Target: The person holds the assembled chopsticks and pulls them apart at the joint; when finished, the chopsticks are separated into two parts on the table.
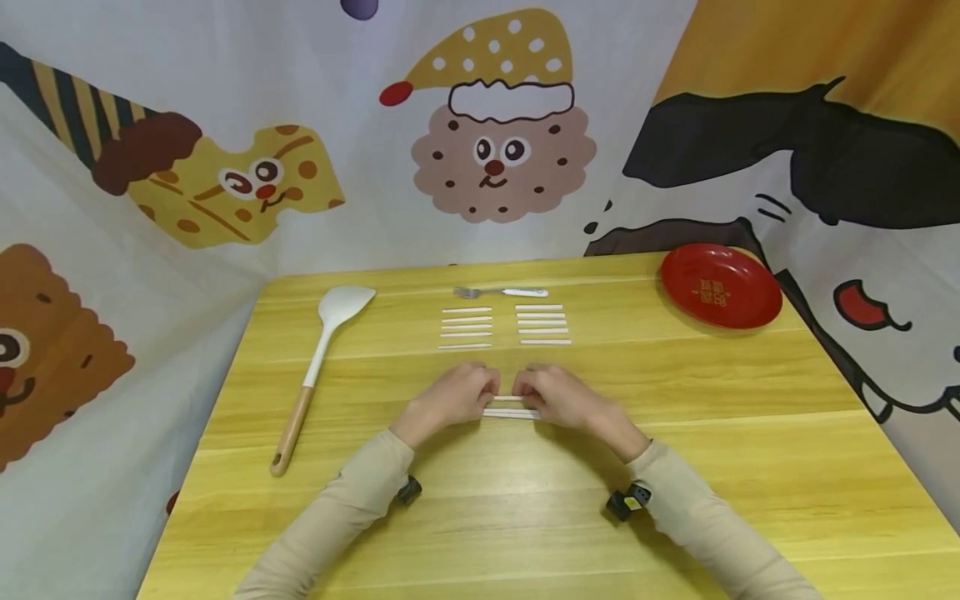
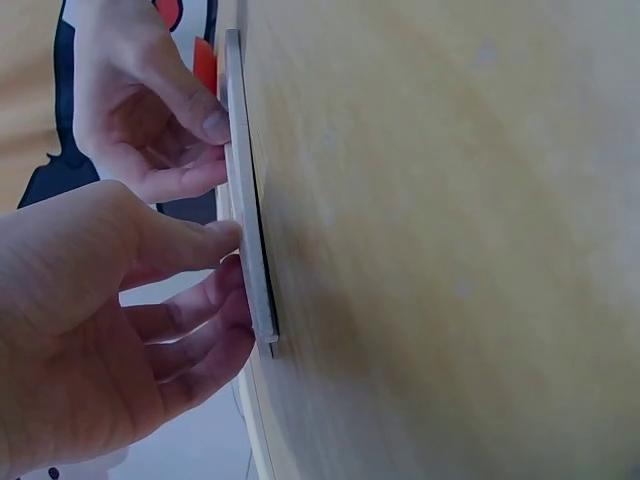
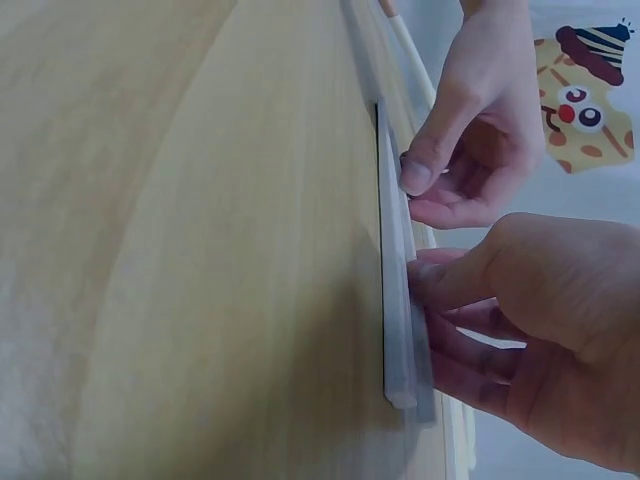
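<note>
White sticks (image 1: 512, 413) lie paired mid-tabletop (image 1: 495, 517), roughly parallel to its near edge; just beyond, left hand (image 1: 457, 393) and right hand (image 1: 558, 397) pinch one further stick (image 1: 508, 398), fingertips nearly closed; light, even pressure should keep it straight; more sticks (image 1: 542, 322) lie toward the far edge.

Both arms, in beige sleeves (image 1: 360, 492), slant forward and inward over the bench (image 1: 510, 533), elbows out of view, meeting roughly midway between its left and right edges. The wrists are bare. Left grip (image 1: 459, 392) and right grip (image 1: 558, 396) sit side by side, a narrow gap between them, backs upward, each thumb pinching against the forefinger, the remaining fingers loosely curved.
</note>
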A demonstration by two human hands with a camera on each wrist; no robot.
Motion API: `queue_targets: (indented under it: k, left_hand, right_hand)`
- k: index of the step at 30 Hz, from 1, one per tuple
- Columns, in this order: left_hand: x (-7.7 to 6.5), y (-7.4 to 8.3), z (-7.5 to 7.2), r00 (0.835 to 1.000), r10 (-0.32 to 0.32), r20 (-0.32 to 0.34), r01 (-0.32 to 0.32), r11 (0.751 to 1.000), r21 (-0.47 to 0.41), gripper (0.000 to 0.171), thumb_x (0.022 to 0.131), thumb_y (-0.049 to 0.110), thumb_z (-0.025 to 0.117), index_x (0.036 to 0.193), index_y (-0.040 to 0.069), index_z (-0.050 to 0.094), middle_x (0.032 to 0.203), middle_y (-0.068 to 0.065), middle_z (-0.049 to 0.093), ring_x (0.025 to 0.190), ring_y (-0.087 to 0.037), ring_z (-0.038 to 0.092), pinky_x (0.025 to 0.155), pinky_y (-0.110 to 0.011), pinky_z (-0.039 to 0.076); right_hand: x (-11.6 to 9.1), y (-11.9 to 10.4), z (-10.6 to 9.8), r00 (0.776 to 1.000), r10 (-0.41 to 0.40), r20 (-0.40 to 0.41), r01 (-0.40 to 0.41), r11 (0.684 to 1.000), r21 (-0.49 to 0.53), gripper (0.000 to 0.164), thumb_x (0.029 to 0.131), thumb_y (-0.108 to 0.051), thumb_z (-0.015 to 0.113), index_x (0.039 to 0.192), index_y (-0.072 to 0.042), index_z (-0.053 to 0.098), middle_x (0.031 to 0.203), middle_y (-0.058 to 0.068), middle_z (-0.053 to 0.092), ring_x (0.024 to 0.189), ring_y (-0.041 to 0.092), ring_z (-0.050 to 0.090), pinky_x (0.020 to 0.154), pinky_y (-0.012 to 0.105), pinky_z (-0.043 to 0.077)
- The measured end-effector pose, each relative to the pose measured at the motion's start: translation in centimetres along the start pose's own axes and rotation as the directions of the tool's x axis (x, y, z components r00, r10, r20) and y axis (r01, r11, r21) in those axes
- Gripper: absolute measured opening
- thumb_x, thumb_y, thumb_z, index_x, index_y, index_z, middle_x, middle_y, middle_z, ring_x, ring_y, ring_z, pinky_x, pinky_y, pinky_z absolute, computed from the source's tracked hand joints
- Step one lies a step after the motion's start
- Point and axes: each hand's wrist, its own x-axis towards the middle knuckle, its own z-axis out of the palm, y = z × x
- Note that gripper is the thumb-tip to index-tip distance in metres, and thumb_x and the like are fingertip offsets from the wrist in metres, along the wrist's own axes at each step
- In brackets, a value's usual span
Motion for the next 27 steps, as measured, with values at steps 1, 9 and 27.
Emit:
queue_targets:
  k: [1,9,27]
  left_hand:
    - [0.0,0.0,0.0,1.0,0.004,-0.004,-0.004,1.0,0.002,0.006,0.094,0.003,0.066,0.096,0.007,0.069,0.09,-0.003,0.067,0.078,-0.013,0.057,0.069,-0.025,0.051]
    - [0.2,-0.1,0.2,0.997,0.016,-0.081,-0.018,1.0,-0.02,0.008,0.098,0.011,0.066,0.102,0.009,0.072,0.092,0.0,0.068,0.082,-0.013,0.061,0.068,-0.023,0.05]
    - [0.3,0.1,0.4,0.928,0.148,-0.341,-0.131,0.989,0.072,0.002,0.089,0.001,0.072,0.087,0.002,0.073,0.089,-0.007,0.068,0.082,-0.019,0.065,0.073,-0.026,0.057]
  right_hand:
    - [0.0,0.0,0.0,1.0,-0.004,-0.01,0.004,1.0,-0.005,0.016,0.086,0.007,0.07,0.096,-0.006,0.071,0.094,0.005,0.069,0.086,0.016,0.067,0.077,0.024,0.058]
    - [0.0,-0.3,-0.4,0.996,-0.042,-0.078,0.04,0.999,-0.036,0.024,0.087,0.011,0.067,0.106,-0.003,0.074,0.098,0.007,0.067,0.086,0.016,0.062,0.077,0.026,0.056]
    - [0.1,0.5,0.5,0.937,-0.203,-0.284,0.19,0.979,-0.075,0.024,0.083,0.019,0.063,0.098,0.001,0.069,0.095,0.009,0.066,0.092,0.022,0.059,0.079,0.03,0.055]
